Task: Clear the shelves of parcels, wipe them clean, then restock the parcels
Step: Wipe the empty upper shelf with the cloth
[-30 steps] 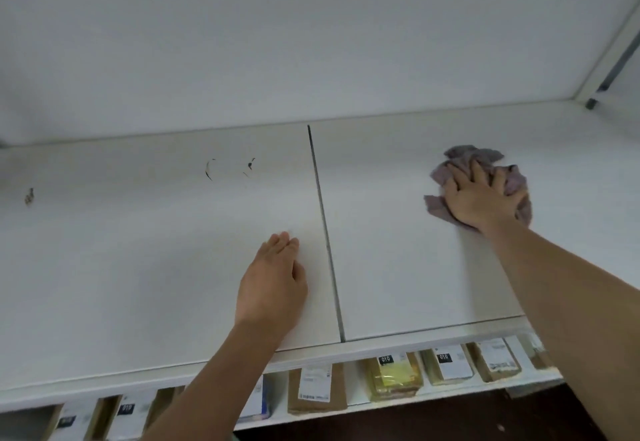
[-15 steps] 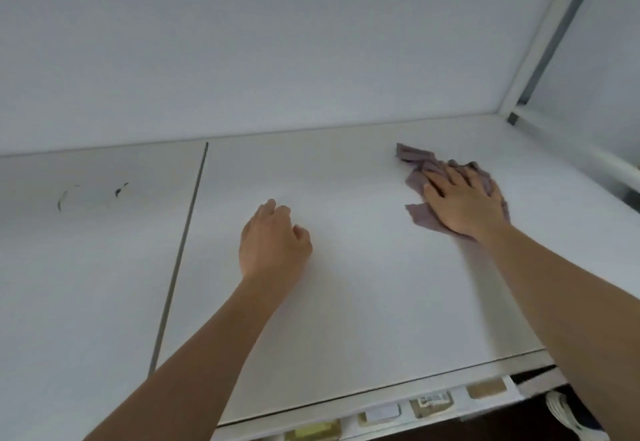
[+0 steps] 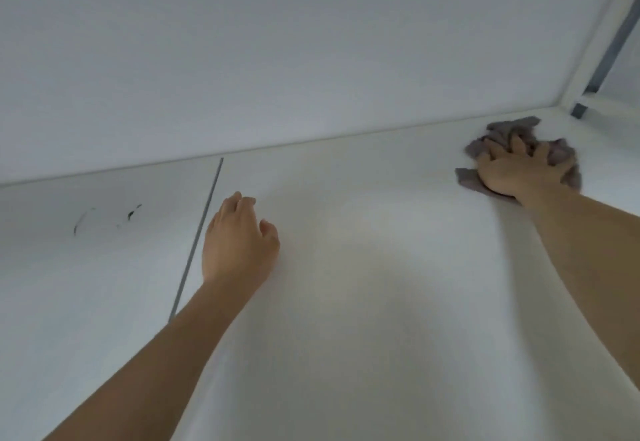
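A white shelf board [image 3: 374, 267] fills the view, with no parcels on it. My right hand [image 3: 516, 168] presses a crumpled grey-purple cloth [image 3: 512, 130] flat against the shelf near its far right corner, fingers spread over the cloth. My left hand [image 3: 237, 243] rests on the shelf near the middle, just right of a dark seam, with fingers loosely bent and nothing in it.
A dark seam [image 3: 197, 239] runs front to back between two shelf boards. Small dark scuff marks [image 3: 104, 219] show on the left board. The white back wall [image 3: 277, 59] rises behind the shelf. A white upright post with a grey bracket [image 3: 595, 70] stands at the far right corner.
My right hand has pushed the cloth farther back and right toward the corner. The view has tilted up, so the lower shelf with parcels is out of frame. My left hand stays on the shelf.
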Motion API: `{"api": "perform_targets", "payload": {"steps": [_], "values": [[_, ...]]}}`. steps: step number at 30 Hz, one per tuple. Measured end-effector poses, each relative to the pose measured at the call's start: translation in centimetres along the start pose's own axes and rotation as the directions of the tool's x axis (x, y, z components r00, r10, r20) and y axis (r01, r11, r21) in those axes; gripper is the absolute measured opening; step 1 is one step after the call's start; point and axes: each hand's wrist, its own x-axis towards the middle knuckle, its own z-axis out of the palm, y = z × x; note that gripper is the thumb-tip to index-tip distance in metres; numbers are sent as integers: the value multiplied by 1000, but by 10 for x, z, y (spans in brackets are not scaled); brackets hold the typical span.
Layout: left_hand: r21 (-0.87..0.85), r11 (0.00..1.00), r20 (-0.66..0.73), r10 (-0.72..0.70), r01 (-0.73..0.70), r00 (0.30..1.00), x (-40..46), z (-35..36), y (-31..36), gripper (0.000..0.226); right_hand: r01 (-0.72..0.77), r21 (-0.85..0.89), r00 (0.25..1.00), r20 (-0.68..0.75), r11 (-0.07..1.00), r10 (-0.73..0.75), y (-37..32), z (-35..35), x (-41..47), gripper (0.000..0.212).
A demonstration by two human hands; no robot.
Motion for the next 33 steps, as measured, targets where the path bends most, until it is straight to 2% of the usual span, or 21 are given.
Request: {"api": "perform_targets", "payload": {"steps": [3, 7, 10, 13, 14, 16, 18, 21, 23, 25, 27, 30, 33], "values": [[25, 998, -26, -56, 56, 998, -7, -13, -28, 41, 275, 22, 961, -13, 961, -275, -103, 15, -18, 52], [39, 993, -84, -105, 109, 991, -18, -29, -50, 39, 580, 40, 815, -13, 814, -579, -206, 39, -86, 52], [6, 990, -119, -137, 139, 983, -28, -32, -51, 41, 733, 54, 680, -13, 678, -734, -225, 44, -141, 52], [-70, 975, -111, -218, 211, 970, -40, -20, -37, 40, 838, 38, 546, -16, 545, -838, -197, 44, -175, 51], [-91, 969, -98, -238, 229, 966, -44, -15, -30, 40, 846, 40, 533, -21, 532, -846, -178, 42, -178, 49], [-118, 964, -69, -246, 237, 967, -53, -8, -19, 41, 799, 59, 601, -28, 599, -799, -134, 38, -172, 48], [-135, 969, -51, -213, 205, 976, -63, -4, -15, 41, 678, 66, 735, -52, 732, -676, -81, 30, -160, 49], [-120, 980, -34, -163, 157, 986, -78, -5, -15, 41, 403, 42, 911, -112, 914, -397, 9, 21, -150, 50], [-121, 984, -31, -138, 134, 990, -86, -10, -21, 40, 181, 46, 972, -161, 982, -171, 58, 18, -162, 52], [-116, 988, -28, -102, 98, 994, -94, -19, -31, 38, -12, 67, 986, -165, 998, 23, 86, 16, -185, 53], [-93, 994, -27, -68, 65, 997, -100, -29, -45, 37, -112, 66, 983, -136, 991, 121, 92, 15, -208, 55], [-30, 999, -28, -32, 31, 999, -106, -45, -78, 37, -162, 66, 982, -83, 985, 168, 74, 17, -241, 55], [28, 999, -24, -28, 29, 999, -111, -64, -121, 38, -150, 64, 985, -78, 987, 154, 42, 23, -279, 55]]}}
